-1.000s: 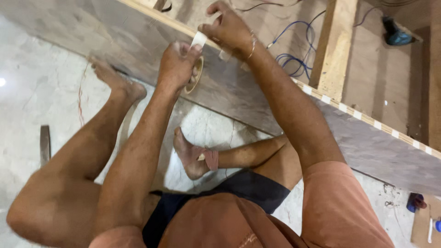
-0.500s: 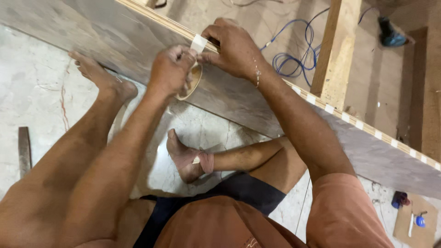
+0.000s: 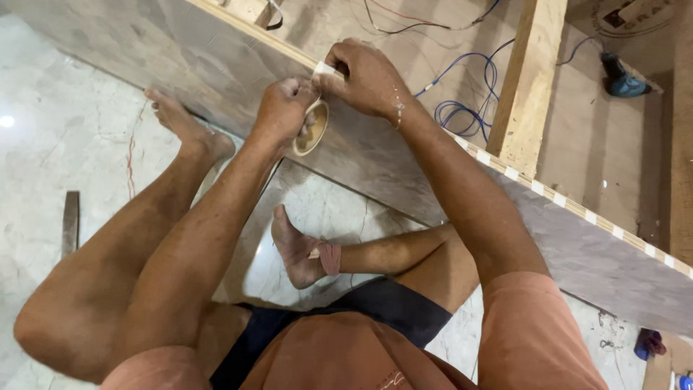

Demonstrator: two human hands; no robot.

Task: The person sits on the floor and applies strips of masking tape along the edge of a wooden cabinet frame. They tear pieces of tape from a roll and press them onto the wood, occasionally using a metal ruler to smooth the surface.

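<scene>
Pale masking tape is what we are handling: our left hand (image 3: pixel 283 108) grips the tape roll (image 3: pixel 312 128), held on edge against the grey laminate panel (image 3: pixel 216 68) just under its top edge. Our right hand (image 3: pixel 368 76) pinches the free tape end (image 3: pixel 323 68) shut between thumb and fingers, directly above and just right of the roll. The drawn strip runs short and upward toward the panel's striped plywood edge (image 3: pixel 548 193), both hands nearly touching.
</scene>
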